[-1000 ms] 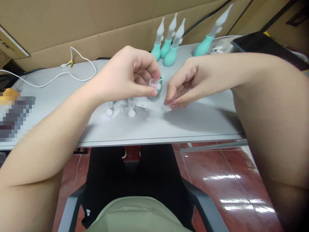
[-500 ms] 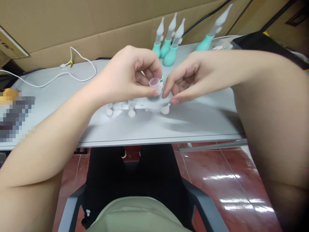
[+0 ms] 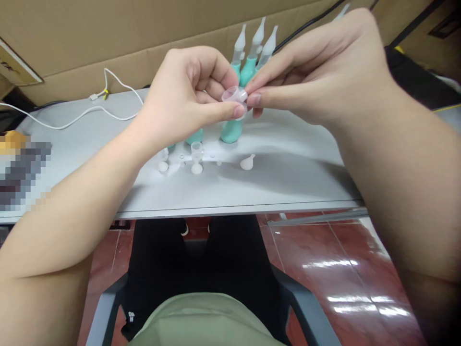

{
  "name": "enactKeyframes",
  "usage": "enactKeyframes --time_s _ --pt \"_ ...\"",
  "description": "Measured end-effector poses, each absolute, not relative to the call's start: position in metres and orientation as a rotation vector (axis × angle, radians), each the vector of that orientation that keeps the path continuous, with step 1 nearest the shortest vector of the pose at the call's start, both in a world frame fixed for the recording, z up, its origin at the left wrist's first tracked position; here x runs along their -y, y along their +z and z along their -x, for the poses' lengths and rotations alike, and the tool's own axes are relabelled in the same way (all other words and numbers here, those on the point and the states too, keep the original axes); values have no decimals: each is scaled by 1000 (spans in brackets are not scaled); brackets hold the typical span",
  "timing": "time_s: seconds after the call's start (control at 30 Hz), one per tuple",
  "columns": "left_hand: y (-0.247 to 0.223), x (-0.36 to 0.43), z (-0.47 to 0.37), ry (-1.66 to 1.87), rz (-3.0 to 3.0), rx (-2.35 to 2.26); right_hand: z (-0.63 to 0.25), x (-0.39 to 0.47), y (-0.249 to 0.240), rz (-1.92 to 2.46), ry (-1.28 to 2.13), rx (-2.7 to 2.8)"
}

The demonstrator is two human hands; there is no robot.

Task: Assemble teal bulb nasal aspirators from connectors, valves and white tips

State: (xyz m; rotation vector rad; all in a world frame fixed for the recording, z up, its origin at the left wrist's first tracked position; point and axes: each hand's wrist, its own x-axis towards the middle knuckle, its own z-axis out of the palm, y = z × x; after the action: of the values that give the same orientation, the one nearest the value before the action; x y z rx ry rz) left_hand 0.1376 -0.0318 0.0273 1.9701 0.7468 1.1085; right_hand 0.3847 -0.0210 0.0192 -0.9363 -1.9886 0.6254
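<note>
My left hand is closed, thumb and fingers gripping a clear plastic chamber with a round open mouth and a short side spout. At that spout, the thumb and forefinger of my right hand are pinched together; whatever small piece they hold is hidden. Just below the chamber stands a teal rubber bulb on the table. A second teal bulb shows partly under my left wrist. Nearer me lie a white pointed nozzle, another clear chamber and a white nozzle piece.
Assembled teal nasal aspirators stand at the back before a cardboard wall. Tiny clear parts lie on the grey table. A white cable curls at the left. My chair's armrests flank me.
Both hands have risen slightly, the left one carrying the chamber up and away. My right hand has moved up, its fingers now pinched at the side spout. The teal bulb below has come into view.
</note>
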Motion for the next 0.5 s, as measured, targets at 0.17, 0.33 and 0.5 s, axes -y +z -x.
enactKeyframes --time_s 0.17,0.33,0.5 --pt "28 31 -140 1092 -1987 -785 -384 16 19 893 698 1983" --pt "26 30 -141 1143 -2007 -812 -378 17 17 851 771 1969" --pt "24 28 -139 1189 -2027 -837 -371 17 14 916 748 1965"
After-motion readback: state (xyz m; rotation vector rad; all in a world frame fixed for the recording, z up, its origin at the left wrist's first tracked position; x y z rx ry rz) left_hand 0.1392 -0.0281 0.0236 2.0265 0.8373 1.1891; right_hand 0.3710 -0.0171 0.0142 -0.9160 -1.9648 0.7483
